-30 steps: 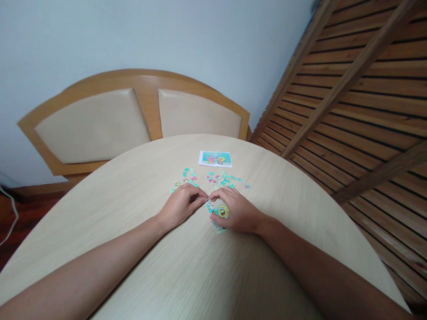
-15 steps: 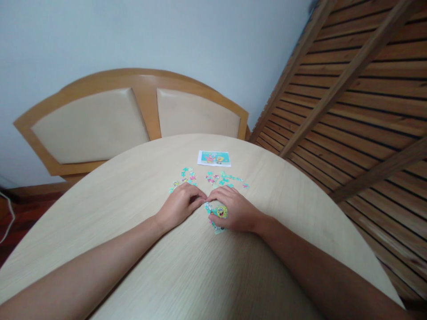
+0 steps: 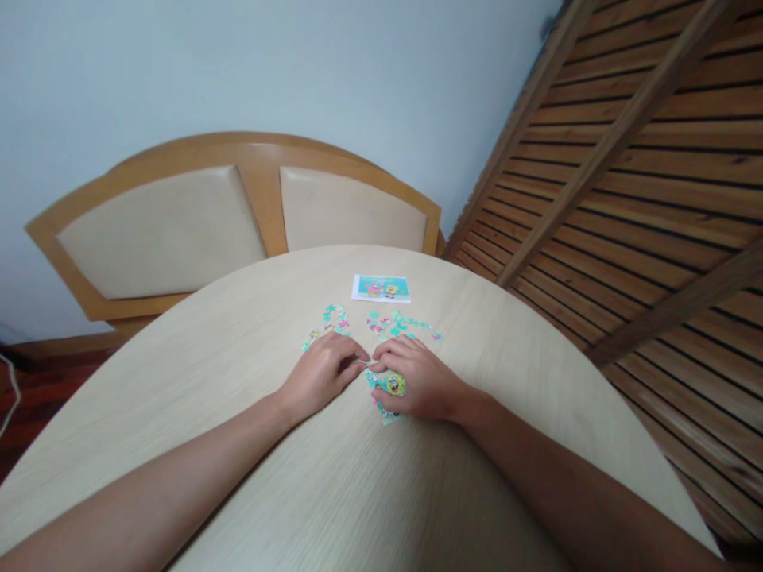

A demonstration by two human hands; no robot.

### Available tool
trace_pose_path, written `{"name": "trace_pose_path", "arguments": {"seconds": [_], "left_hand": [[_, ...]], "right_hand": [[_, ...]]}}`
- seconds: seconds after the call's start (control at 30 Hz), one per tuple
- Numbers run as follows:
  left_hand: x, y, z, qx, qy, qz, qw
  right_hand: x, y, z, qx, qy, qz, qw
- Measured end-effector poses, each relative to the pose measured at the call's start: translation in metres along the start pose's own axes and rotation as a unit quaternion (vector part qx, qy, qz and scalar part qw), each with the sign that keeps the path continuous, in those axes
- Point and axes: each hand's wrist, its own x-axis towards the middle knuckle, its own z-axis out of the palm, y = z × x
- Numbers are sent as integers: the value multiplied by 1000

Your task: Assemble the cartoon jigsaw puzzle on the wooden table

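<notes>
A pale blue wall (image 3: 298, 71) and a slatted wooden screen (image 3: 644, 175) stand behind a round, light wooden table (image 3: 358, 492), with a padded bench back (image 3: 238, 214) just beyond it. Near the table's middle lies a joined puzzle section (image 3: 393, 385) showing a yellow cartoon figure. The right hand (image 3: 420, 380) curls over it, fingers at its far edge and thumb at its near edge, gripping it flat against the tabletop. The left hand (image 3: 319, 373) meets it fingertip to fingertip, fingers bunched; whether they pinch a piece cannot be told. Loose pieces (image 3: 399, 323) lie scattered just beyond both hands, and a small reference picture (image 3: 381, 287) lies farther off.
</notes>
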Motion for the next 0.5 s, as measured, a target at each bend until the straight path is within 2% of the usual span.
{"name": "trace_pose_path", "arguments": {"seconds": [0.13,0.23,0.37,0.43,0.5], "left_hand": [[-1,-5,1,32,58,-45,997],[-2,-10,2,74,89,-71,991],[-3,-14,4,112,89,-75,987],[-4,-14,6,116,82,-73,987],[-4,-15,7,112,77,-67,988]], "right_hand": [[0,2,0,7,14,15,1000],[1,13,-2,-14,64,85,994],[-2,33,-5,-71,112,231,964],[-3,39,-5,-84,104,268,954],[-4,40,-4,-87,88,276,953]]}}
